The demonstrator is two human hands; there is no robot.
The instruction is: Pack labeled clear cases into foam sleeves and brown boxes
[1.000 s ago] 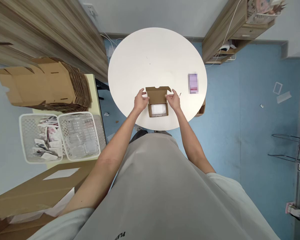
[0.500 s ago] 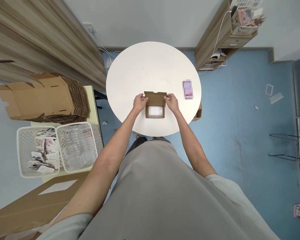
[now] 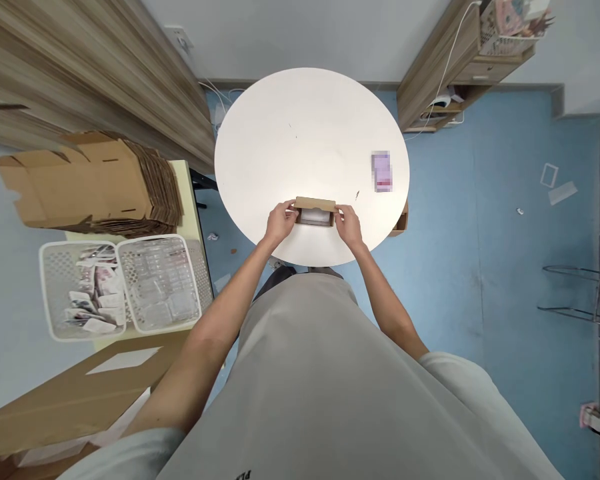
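A small brown cardboard box [image 3: 314, 203] rests near the front of the round white table [image 3: 280, 153], its hinged lid tilted partway down over the opening. Something white [image 3: 315, 216] lies inside it, its kind not clear. My left hand [image 3: 281, 223] pinches the box at its left corner, where lid and side wall meet. At the opposite corner, my right hand [image 3: 349, 227] holds the box in the same way, thumb and fingers closed on the cardboard. To the right on the tabletop is a purple packet [image 3: 382, 171], its print blurred.
At left, a side table holds a stack of flattened cardboard boxes [image 3: 95, 180], a white basket of small packets [image 3: 83, 290] and a basket of clear plastic cases [image 3: 160, 283]. Below them stands a large carton [image 3: 75, 387]. A wooden cabinet [image 3: 440, 67] stands back right.
The box lid has swung from standing up to leaning forward over the opening. Both hands have moved with it. The view has shifted slightly.
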